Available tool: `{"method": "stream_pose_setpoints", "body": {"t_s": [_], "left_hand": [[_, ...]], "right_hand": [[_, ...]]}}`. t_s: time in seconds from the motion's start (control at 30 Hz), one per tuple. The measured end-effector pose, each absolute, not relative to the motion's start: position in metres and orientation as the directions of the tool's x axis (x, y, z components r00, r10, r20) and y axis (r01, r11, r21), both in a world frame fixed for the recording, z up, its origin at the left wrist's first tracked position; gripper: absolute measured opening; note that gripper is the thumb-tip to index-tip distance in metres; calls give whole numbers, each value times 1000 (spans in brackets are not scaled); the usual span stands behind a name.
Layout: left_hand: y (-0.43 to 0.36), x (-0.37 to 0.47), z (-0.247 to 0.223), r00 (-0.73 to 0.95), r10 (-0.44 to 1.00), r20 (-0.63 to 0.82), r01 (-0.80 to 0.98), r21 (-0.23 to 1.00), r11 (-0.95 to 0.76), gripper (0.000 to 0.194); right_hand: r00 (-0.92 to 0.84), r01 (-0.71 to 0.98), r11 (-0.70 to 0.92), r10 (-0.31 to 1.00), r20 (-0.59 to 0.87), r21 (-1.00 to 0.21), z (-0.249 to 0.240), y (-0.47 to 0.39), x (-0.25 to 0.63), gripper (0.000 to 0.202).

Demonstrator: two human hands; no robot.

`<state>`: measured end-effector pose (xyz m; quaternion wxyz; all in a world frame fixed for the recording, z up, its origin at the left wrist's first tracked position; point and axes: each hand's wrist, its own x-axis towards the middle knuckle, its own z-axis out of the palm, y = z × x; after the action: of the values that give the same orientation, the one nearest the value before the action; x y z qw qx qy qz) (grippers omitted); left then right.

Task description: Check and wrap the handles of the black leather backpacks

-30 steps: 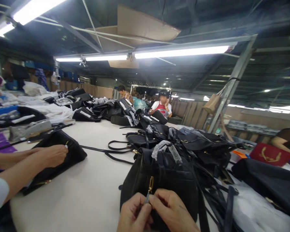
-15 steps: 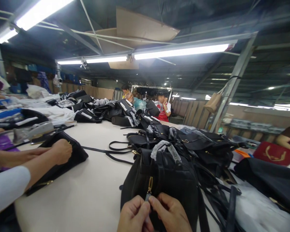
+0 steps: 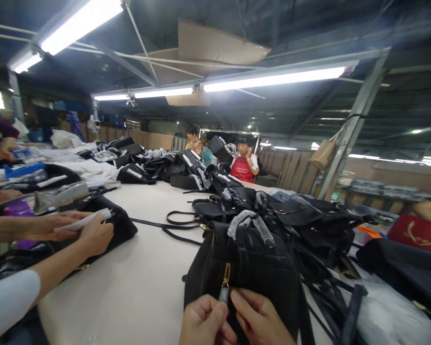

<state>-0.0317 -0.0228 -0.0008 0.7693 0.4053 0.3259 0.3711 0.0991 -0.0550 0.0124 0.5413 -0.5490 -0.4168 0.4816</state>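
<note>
A black backpack (image 3: 258,273) stands upright on the pale table in front of me, its top handle wrapped in clear plastic. On its front hangs a gold zipper pull (image 3: 227,274) with a wrapped tab (image 3: 223,293) below. My left hand (image 3: 206,318) pinches this tab between thumb and fingers. Just right of the tab, my right hand (image 3: 258,316) has its thumb and fingertips pressed together against the bag front; whatever they hold, if anything, is too small to make out.
Black bags (image 3: 309,215) with straps crowd the table's right side. At left, a co-worker's hands (image 3: 93,232) hold a white strip over another black bag (image 3: 120,223). More bags (image 3: 183,167) lie farther back, before a person in a red apron (image 3: 243,168).
My right hand has parted slightly from the wrapped tab, while my left keeps its pinch. The co-worker's hands at left now show a white strip. The view has shifted slightly.
</note>
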Motion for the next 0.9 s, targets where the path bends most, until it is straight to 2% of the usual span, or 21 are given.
{"method": "stream_pose_setpoints", "body": {"t_s": [0.07,0.2,0.43,0.53,0.67,0.73,0.83,0.9], "left_hand": [[-22,-34,5,537,811,-232,-303,845,442,64],[-22,-37,12,584,768,-261,-292,815,500,66],[-24,-37,11,544,803,-243,-217,884,414,67],[-25,-37,13,519,825,-222,-174,918,356,66],[-27,-36,13,480,858,-183,-166,941,294,62],[-27,-35,11,482,857,-184,-172,939,299,61],[-27,-34,9,483,856,-188,-171,938,302,61],[-26,-33,7,476,858,-194,-154,942,299,61]], "right_hand": [[245,64,-63,969,-45,-996,14,-60,107,59],[254,15,-88,964,-81,-996,15,-70,109,64],[154,41,-85,985,-77,-996,22,-70,95,66],[101,-34,-90,991,-93,-995,27,-67,90,63],[96,-275,-80,989,-110,-958,30,-63,80,57],[101,-384,-123,979,-174,-915,32,-62,76,57],[126,-430,-194,954,-272,-882,34,-61,73,64],[149,-418,-197,948,-281,-887,35,-61,74,61]]}}
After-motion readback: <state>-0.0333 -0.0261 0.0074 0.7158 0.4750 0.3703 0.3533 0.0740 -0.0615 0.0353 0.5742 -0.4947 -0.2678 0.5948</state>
